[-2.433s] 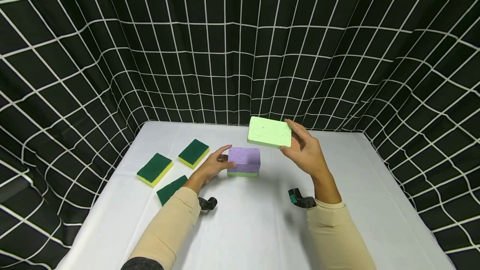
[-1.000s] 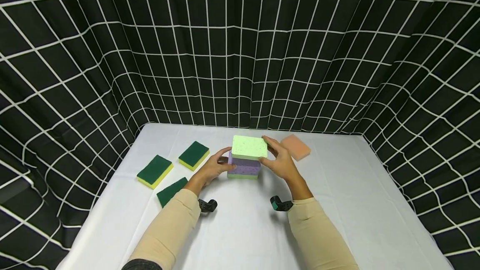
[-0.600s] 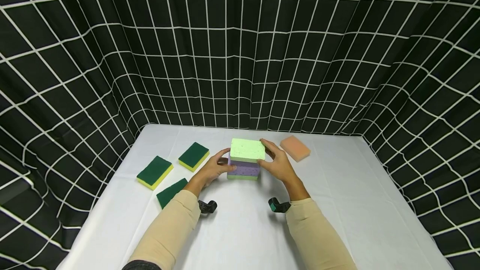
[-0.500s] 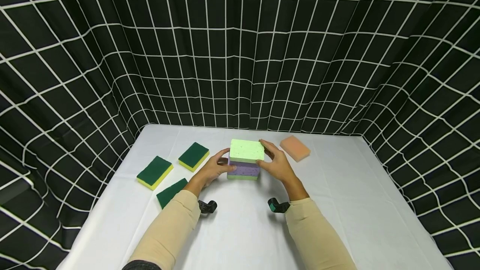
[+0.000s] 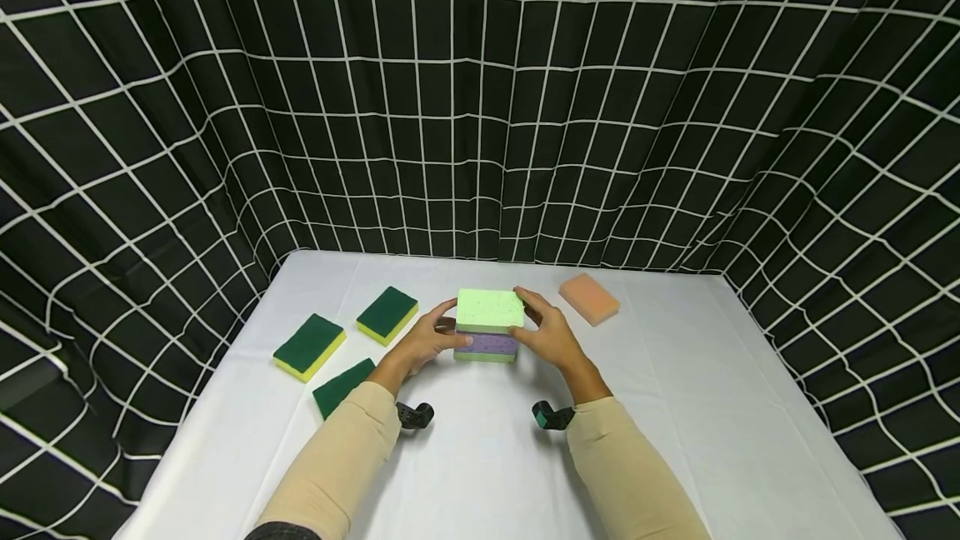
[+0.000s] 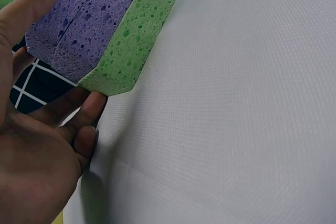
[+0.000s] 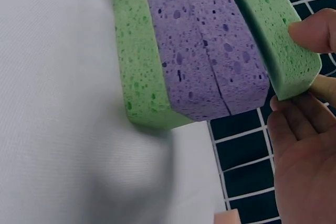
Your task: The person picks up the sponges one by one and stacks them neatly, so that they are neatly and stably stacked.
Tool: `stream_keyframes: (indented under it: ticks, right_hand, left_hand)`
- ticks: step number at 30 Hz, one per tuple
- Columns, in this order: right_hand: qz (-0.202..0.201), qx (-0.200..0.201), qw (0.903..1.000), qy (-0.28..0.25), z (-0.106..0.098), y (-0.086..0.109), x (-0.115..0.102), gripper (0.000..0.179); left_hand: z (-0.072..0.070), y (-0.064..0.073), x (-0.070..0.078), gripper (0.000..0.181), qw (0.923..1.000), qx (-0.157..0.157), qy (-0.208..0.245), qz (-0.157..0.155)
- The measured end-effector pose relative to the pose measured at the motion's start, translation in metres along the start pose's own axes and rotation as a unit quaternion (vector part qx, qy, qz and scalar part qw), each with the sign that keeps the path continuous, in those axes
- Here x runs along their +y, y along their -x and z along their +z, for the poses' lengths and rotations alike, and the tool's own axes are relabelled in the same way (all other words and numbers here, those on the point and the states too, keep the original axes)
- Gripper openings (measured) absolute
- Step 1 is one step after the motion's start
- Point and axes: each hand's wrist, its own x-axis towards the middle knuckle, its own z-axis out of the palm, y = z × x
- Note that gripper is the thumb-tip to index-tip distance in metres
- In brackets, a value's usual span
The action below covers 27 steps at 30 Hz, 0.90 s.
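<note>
At the middle of the table stands a stack of sponges: a green sponge (image 7: 142, 61) at the bottom and two purple sponges (image 7: 202, 51) above it. My left hand (image 5: 422, 343) grips the stack's left side, with the thumb on the near face of the purple sponges and fingers around the left end, partly hidden. My right hand (image 5: 553, 337) pinches the right end of another light green sponge (image 5: 490, 309) between thumb and fingers. This sponge lies just over the purple ones; a narrow dark gap between them shows in the right wrist view.
Several other sponges lie around: three yellow ones with dark green scouring tops (image 5: 307, 346) at left, one partly hidden by the left forearm, and an orange sponge (image 5: 589, 298) at back right. A black curtain with white grid lines (image 5: 480, 107) surrounds the white-covered table (image 5: 480, 473).
My right hand has brought the light green sponge leftward and down over the purple sponges, lowering it slightly in the last half second. The left hand has stayed on the stack.
</note>
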Motion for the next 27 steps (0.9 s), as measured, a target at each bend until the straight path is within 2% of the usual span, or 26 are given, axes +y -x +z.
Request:
stream_keyframes:
  ticks: [19,27]
  right_hand:
    - [0.021,-0.011,0.9997,0.01,0.0016,0.0016,0.0059,0.066]
    - [0.034,-0.013,0.9991,0.022,0.0011,0.0007,0.0016,0.064]
  left_hand:
    - [0.0004,0.0007,-0.0004,0.088,1.0,0.008,0.0,-0.004]
    - [0.0004,0.0,-0.0014,0.088,1.0,0.007,0.003,0.002]
